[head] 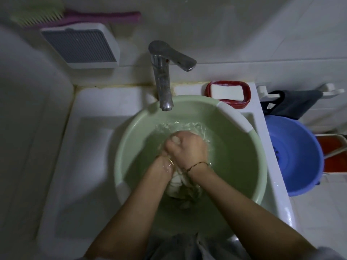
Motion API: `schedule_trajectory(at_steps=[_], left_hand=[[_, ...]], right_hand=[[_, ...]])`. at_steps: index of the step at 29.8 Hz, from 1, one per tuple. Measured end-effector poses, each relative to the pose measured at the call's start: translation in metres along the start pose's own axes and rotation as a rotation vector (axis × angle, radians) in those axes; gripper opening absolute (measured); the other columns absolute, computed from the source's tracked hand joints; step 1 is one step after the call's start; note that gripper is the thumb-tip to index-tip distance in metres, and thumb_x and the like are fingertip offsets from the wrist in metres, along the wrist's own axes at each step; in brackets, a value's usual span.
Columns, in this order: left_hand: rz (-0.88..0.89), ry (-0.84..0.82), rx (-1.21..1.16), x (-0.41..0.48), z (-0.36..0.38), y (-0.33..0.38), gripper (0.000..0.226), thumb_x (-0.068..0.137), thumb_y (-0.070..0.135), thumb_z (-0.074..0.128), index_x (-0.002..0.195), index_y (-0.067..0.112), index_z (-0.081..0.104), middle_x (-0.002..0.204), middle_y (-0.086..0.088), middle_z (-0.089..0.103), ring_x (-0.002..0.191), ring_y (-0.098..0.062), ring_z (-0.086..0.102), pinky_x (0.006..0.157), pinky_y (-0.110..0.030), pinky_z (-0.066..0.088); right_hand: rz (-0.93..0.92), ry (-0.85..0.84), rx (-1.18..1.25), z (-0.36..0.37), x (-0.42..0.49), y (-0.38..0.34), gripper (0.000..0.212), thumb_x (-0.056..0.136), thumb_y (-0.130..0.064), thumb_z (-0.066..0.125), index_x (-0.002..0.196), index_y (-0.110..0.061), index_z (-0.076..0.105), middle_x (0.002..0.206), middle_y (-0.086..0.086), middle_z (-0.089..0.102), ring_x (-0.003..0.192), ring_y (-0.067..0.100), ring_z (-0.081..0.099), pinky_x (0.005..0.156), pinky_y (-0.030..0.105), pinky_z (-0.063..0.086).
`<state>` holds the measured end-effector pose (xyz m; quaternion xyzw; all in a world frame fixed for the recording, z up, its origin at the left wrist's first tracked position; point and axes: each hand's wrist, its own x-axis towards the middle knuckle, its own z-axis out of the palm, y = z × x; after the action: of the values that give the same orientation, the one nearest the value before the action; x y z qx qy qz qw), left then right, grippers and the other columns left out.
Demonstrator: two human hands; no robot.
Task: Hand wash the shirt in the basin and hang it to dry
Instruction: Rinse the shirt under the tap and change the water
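A pale green basin (234, 147) sits in the white sink, holding water. A bunched white shirt (178, 186) lies soaked in the middle of it. My right hand (189, 149) is curled over the top of the fabric, gripping a fold that shows between its fingers. My left hand (165, 166) is mostly under the right hand and in the water, its fingers hidden, pressed against the shirt. Water ripples around both hands.
A chrome tap (163, 76) hangs over the basin's far rim. A white soap bar in a red dish (228, 92) is at the back right. A blue basin (298, 156) stands right of the sink. A brush (56, 15) lies at the back left.
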<state>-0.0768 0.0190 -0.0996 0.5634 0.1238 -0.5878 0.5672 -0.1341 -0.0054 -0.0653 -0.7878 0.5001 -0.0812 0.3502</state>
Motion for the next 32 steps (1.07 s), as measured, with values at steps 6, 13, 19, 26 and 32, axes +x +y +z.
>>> schedule_trajectory(at_steps=[6,13,19,26,32], left_hand=[[0.188,0.196,0.72,0.006,-0.009,-0.002,0.032,0.095,0.027,0.043,0.087,0.003,0.062,0.079,-0.01,0.061,0.075,-0.023,0.058,0.055,-0.021,0.042],[0.646,0.359,1.838,0.028,-0.049,-0.026,0.055,0.098,0.04,0.033,0.149,0.034,0.012,0.154,-0.016,0.007,0.139,-0.038,0.015,0.11,-0.047,0.022],[0.245,0.333,2.294,0.038,-0.061,-0.034,0.052,0.1,0.029,0.022,0.15,0.023,0.006,0.152,-0.022,0.009,0.135,-0.042,0.019,0.107,-0.051,0.023],[0.145,0.325,1.432,0.042,-0.058,-0.002,0.061,0.067,0.039,0.073,0.121,0.018,0.054,0.123,-0.013,0.056,0.11,-0.031,0.054,0.093,-0.038,0.049],[0.285,0.085,1.165,0.011,-0.058,0.052,0.048,0.052,0.024,0.074,0.095,0.004,0.067,0.084,-0.013,0.065,0.074,-0.023,0.059,0.067,-0.031,0.045]], right_hand=[[0.133,0.028,-0.296,-0.007,0.034,0.052,0.032,0.094,-0.044,0.043,0.089,-0.017,0.06,0.099,0.008,0.061,0.088,0.028,0.058,0.066,0.028,0.04],[0.055,-0.159,-0.701,0.042,0.026,0.077,0.069,0.094,-0.056,0.031,0.15,-0.029,0.003,0.158,0.008,0.003,0.139,0.042,0.013,0.104,0.059,0.025],[-0.191,-0.32,-0.94,0.048,0.034,0.092,0.073,0.092,-0.065,0.02,0.15,-0.027,-0.002,0.159,0.006,-0.004,0.144,0.037,0.0,0.106,0.061,0.017],[-0.437,-0.371,-0.941,0.047,0.029,0.098,0.066,0.098,-0.049,0.026,0.15,-0.024,-0.005,0.159,0.01,-0.008,0.141,0.039,0.014,0.104,0.059,0.027],[0.121,-0.308,-0.472,0.021,0.05,0.085,0.075,0.087,-0.034,0.061,0.147,-0.015,0.019,0.144,0.016,0.035,0.131,0.034,0.036,0.104,0.046,0.037]])
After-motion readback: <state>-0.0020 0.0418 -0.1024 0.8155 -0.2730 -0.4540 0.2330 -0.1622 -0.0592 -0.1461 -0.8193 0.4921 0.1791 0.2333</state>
